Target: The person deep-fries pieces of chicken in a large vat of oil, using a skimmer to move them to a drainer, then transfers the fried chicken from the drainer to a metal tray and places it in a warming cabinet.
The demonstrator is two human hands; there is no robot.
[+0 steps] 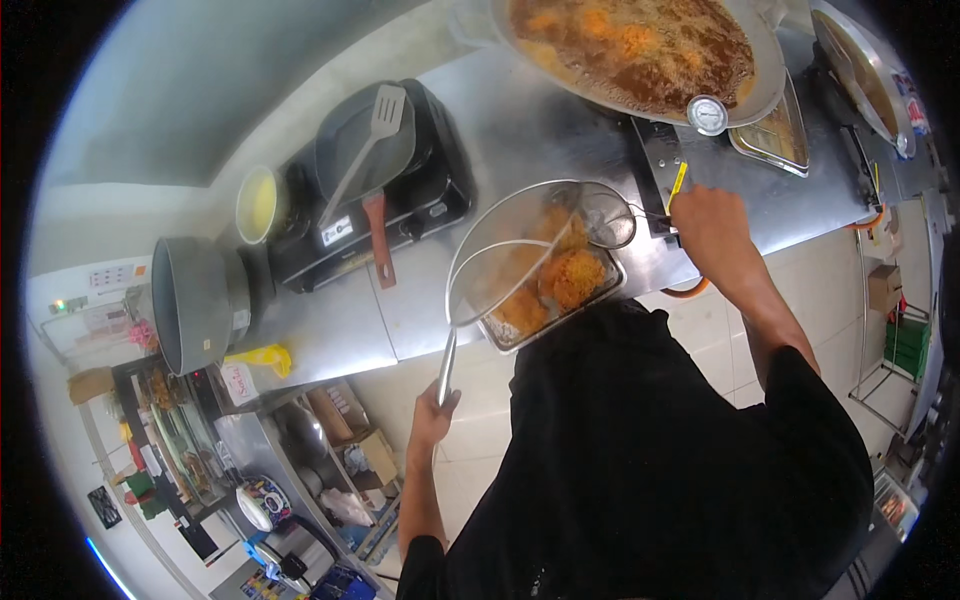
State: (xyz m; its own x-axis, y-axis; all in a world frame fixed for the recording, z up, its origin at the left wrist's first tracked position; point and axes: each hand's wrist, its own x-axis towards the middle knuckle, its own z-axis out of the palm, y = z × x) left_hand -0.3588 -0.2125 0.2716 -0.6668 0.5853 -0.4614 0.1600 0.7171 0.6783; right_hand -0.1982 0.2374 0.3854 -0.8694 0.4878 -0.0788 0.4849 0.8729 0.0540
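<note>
My left hand (433, 416) grips the metal handle of a large round mesh strainer (487, 247). The strainer's wide hoop hangs over a metal tray (555, 334) at the counter's front edge. Golden-brown fried pieces (574, 277) with a rough crust lie in the tray, some seen hazily through the mesh. My right hand (709, 221) is closed around the handle of a smaller wire skimmer (609, 217). The skimmer's bowl overlaps the right side of the large hoop. Whether the two touch cannot be told.
A wide pan of bubbling oil (637, 45), with crusted pieces and a dial thermometer (706, 114), stands at the back. To the left, a portable stove (450, 165) carries a square pan (367, 142) with a slotted turner (386, 112). A deep grey pot (191, 300) stands farther left.
</note>
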